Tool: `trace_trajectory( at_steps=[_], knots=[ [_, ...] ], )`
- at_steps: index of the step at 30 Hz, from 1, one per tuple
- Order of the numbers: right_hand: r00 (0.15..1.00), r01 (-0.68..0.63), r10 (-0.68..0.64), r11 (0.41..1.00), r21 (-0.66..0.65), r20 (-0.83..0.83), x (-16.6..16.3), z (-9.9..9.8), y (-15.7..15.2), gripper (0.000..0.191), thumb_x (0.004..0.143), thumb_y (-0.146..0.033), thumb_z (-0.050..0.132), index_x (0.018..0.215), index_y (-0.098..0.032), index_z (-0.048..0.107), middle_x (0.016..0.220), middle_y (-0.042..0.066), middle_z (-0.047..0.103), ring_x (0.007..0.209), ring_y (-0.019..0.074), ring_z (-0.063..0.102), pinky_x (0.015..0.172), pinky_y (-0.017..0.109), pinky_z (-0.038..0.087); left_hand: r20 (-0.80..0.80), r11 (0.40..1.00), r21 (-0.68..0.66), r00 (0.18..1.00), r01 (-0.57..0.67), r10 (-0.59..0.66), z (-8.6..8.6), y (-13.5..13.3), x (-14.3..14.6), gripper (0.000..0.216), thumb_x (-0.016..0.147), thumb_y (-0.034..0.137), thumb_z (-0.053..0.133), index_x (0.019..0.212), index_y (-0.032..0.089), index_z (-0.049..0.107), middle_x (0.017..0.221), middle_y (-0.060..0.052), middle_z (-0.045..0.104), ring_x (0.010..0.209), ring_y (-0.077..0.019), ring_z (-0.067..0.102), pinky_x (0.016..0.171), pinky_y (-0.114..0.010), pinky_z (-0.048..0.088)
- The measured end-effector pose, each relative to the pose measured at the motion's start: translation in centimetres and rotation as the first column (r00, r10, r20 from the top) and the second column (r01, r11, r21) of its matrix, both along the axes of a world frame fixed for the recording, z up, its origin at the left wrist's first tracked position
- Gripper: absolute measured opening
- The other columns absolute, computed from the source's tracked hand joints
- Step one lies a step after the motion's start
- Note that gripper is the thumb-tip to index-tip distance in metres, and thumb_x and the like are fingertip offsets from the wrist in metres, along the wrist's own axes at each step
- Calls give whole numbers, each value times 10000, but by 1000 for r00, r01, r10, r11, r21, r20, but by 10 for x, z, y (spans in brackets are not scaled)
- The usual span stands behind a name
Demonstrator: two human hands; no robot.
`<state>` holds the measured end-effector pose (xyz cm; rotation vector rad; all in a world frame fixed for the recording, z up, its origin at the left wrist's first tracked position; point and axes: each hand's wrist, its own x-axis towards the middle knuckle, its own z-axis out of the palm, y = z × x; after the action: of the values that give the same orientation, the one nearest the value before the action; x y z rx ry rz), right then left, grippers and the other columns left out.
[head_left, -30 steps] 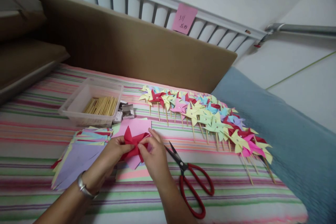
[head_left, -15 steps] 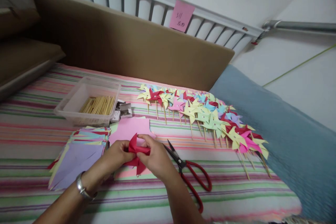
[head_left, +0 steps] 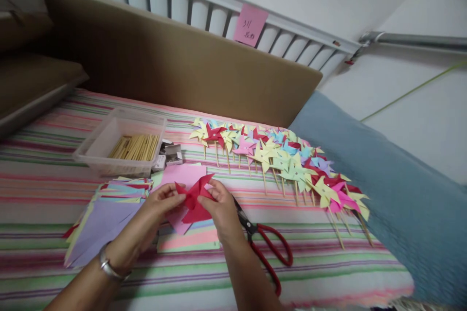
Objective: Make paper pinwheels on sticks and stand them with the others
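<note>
A red paper pinwheel (head_left: 199, 204) with folded blades is held between both hands above a pile of coloured paper. My left hand (head_left: 166, 204) pinches its left side, thumb on the front. On its right side, my right hand (head_left: 221, 206) grips the paper between thumb and fingers. No stick shows on this pinwheel. Beneath it lie pink paper sheets (head_left: 189, 172) and other pale sheets. Red-handled scissors (head_left: 251, 228), blades partly apart, lie just right of my right hand. Left of my left hand is a stack of cut paper squares (head_left: 105, 223), a purple one on top.
A clear plastic box (head_left: 91, 155) holds many thin wooden sticks (head_left: 136, 147). Beside it sits a small open carton (head_left: 173, 154). Several finished pinwheels on sticks (head_left: 268, 153) lie in rows at the right. A cardboard panel (head_left: 189, 73) stands behind the striped cloth (head_left: 175, 282).
The red pinwheel has been turned and its blades spread wider, facing up more. My fingers have shifted to its outer sides; the right hand has moved slightly right.
</note>
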<state>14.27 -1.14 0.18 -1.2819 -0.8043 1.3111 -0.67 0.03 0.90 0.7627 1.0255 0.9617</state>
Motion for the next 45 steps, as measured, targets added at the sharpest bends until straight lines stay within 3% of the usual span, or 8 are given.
trace_trajectory(
  at_steps=[3,12,22,27,31,35,39,45],
  knots=[
    [996,89,-89,996,-1,-1,-8,-4,-2,460,564,-192,690,1008,-181,568,804,10,643,704,166,623,625,255,481,94,998,-57,995,40,-34,-3,-8,8,236,605,280,769,798,169,690,755,-24,716,717,-165,627,706,-264,450],
    [989,150,-151,987,50,6,-23,-15,-6,436,589,-189,696,1012,-173,590,910,62,675,885,208,632,736,296,512,123,993,-82,988,-79,89,-17,-9,12,220,544,265,800,712,144,725,706,-56,739,656,-169,630,680,-270,459],
    [999,12,-10,999,42,-52,-22,-4,-7,406,645,-197,671,1037,-183,568,641,-40,620,544,118,587,521,220,453,45,980,-127,987,-150,157,-15,0,1,176,532,236,786,600,152,648,528,12,662,460,-116,550,482,-220,387],
    [999,-46,44,995,89,27,-21,-7,-8,382,684,-195,651,1058,-184,575,614,-46,607,542,123,590,531,229,473,11,987,-94,991,-131,132,-8,7,-11,178,520,232,779,533,147,623,496,10,649,435,-113,534,476,-222,382],
    [937,-139,41,954,265,346,-19,-9,-12,362,758,-162,592,1114,-227,611,859,20,669,778,165,639,711,288,514,35,990,-70,991,-125,128,0,8,-17,181,518,229,776,505,163,608,477,21,633,444,-118,532,483,-225,380],
    [772,-312,-35,849,427,635,-16,-5,-19,370,779,-86,558,1083,-270,660,1220,65,585,1144,210,520,995,376,394,55,989,-39,988,-145,147,5,10,-21,206,505,219,788,471,164,592,444,34,602,426,-98,483,466,-217,352],
    [714,-379,-27,825,418,700,-14,-5,-20,291,762,-69,572,925,-266,712,1403,50,432,1275,233,399,1049,419,335,60,987,-40,985,-157,159,5,11,-22,191,504,200,781,473,163,597,453,37,609,423,-91,477,464,-213,349],
    [764,-307,7,883,354,646,-15,-8,-16,114,758,-165,644,797,-237,722,1367,75,469,1289,247,383,1068,444,291,26,994,-31,994,-101,102,-3,8,-16,77,537,186,741,556,152,674,536,3,675,475,-106,543,516,-215,391]
  ],
)
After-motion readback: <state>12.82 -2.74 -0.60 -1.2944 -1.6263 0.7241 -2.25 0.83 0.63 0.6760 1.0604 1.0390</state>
